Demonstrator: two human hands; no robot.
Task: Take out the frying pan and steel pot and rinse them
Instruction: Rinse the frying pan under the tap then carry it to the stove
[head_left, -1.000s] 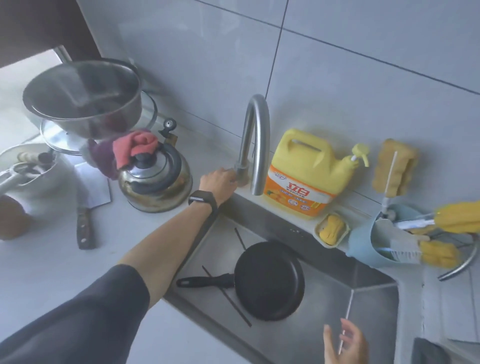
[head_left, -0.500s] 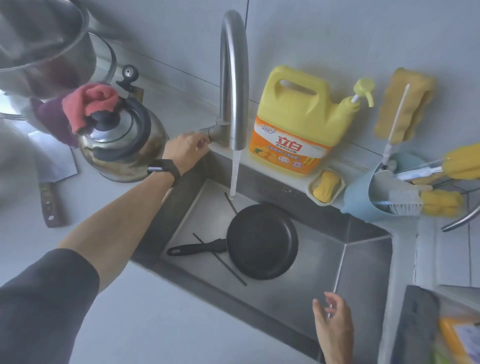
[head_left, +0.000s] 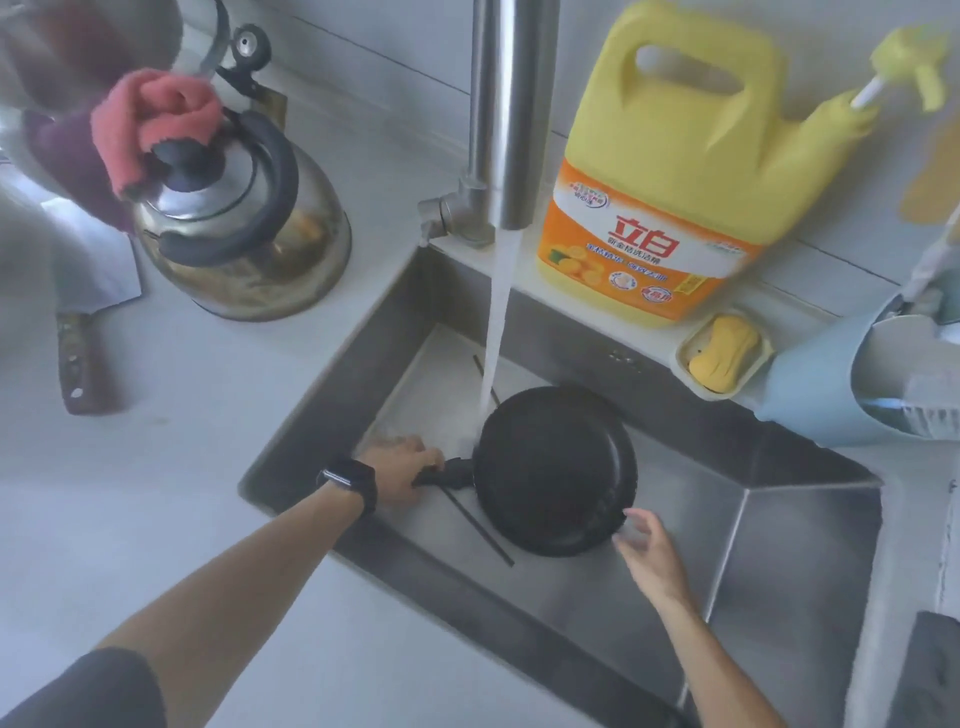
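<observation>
Left hand: wrapped around the black handle of the frying pan, a dark watch on the wrist.
Right hand: fingers spread and loose, grasping nothing, fingertips at the pan's near right rim.
Frying pan: inside the steel sink, left of centre, lying over dark chopsticks.
Tap: running; the water stream lands just left of the pan's rim.
Counter left: steel kettle with a pink cloth on its lid, a cleaver beside it.
Sink ledge: yellow detergent jug, soap dish.
</observation>
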